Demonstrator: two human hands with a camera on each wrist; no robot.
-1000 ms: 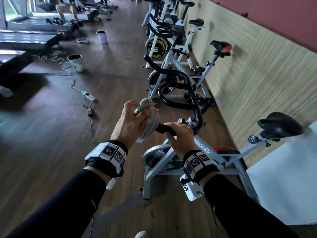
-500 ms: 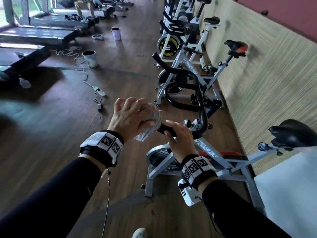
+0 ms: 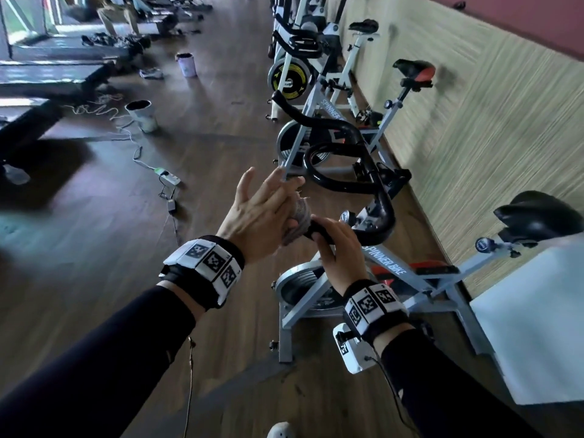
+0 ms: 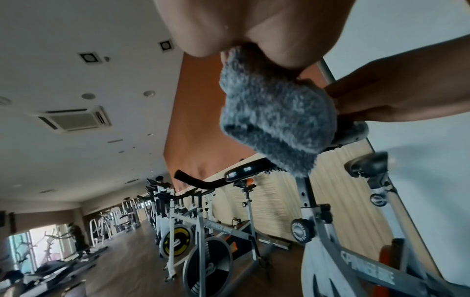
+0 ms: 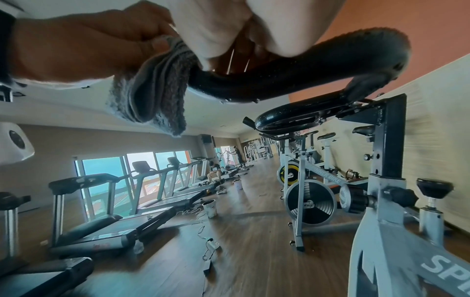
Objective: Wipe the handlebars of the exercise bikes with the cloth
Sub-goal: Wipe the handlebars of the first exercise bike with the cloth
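A black handlebar [image 3: 384,210] of the nearest white exercise bike [image 3: 384,263] curves toward me. My right hand [image 3: 338,245] grips its near end from above. My left hand [image 3: 262,216] holds a bunched grey cloth [image 3: 298,221] against that same end, right beside the right hand. In the head view the left fingers are spread and stretched out above the cloth. The right wrist view shows the cloth [image 5: 150,90] pinched under the left thumb and hanging over the tip of the handlebar [image 5: 292,78]. In the left wrist view the cloth [image 4: 274,112] sits under the palm.
More exercise bikes [image 3: 316,121] stand in a row along the right wall [image 3: 474,105]. The near bike's saddle [image 3: 537,213] is at right, next to a white panel [image 3: 531,311]. A power strip with cables [image 3: 167,177], a bucket [image 3: 142,116] and treadmills [image 3: 47,77] lie left.
My left fingers were curled round the cloth and have stretched out and spread. The left hand has closed in on the right hand. The right hand keeps its grip.
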